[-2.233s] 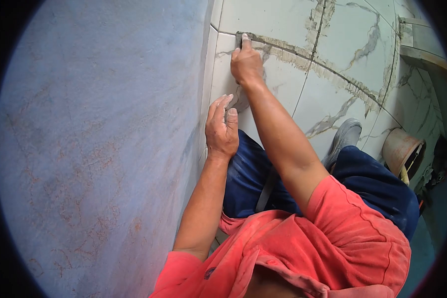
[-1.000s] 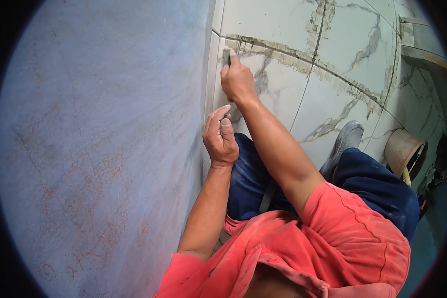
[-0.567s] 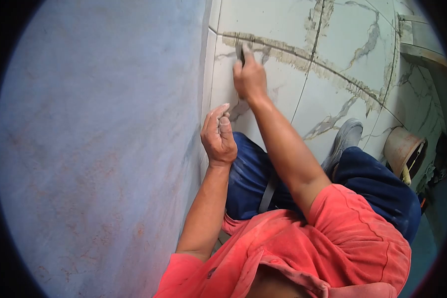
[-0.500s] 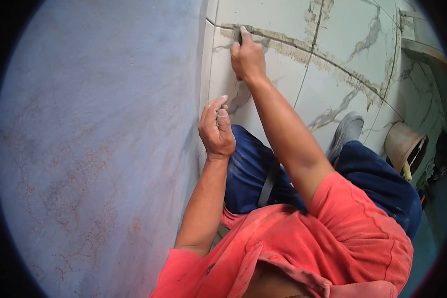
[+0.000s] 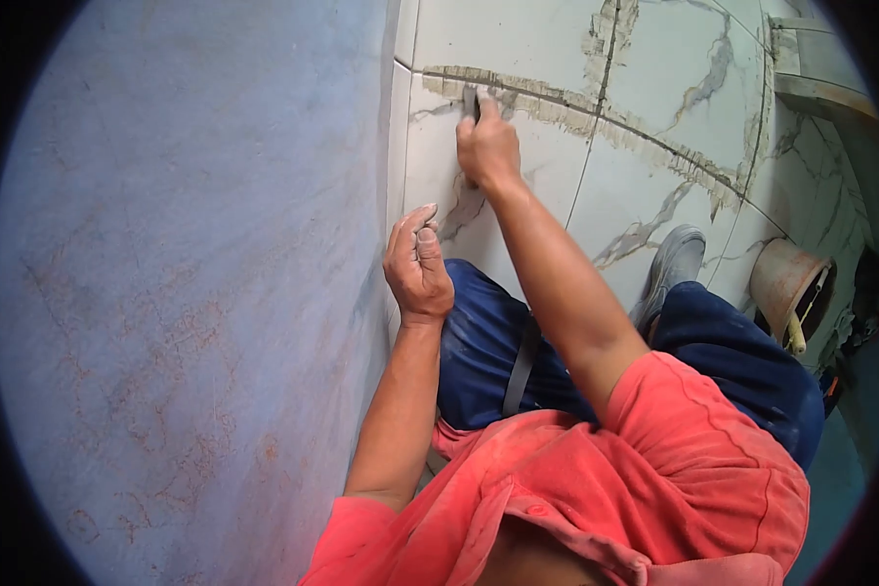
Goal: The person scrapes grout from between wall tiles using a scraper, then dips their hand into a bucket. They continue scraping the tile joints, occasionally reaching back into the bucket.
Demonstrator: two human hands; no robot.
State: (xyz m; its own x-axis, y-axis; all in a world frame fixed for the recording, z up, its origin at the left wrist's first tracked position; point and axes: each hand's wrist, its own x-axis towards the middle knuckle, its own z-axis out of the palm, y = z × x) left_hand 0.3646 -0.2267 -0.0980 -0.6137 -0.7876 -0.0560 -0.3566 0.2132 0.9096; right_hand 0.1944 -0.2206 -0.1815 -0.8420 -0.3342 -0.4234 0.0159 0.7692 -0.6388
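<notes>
My right hand is closed around a small dark flat-bladed tool, with its index finger stretched along the blade. The blade touches the tile just on the near side of a grout joint that is smeared with grey-beige grout on both edges. Most of the tool is hidden under the hand. My left hand is curled above my knee, close to the wall, with pale dust on its fingertips. Whether anything sits inside its fingers is hidden.
A blue-grey wall rises on the left. White marbled tiles cover the floor. At right lies a tipped, stained bucket with a yellowish handle in it, near my shoe. A wooden frame stands at the upper right.
The right hand has drawn the tool slightly back from the joint toward me. The left hand stays curled. The whole view has shifted a little.
</notes>
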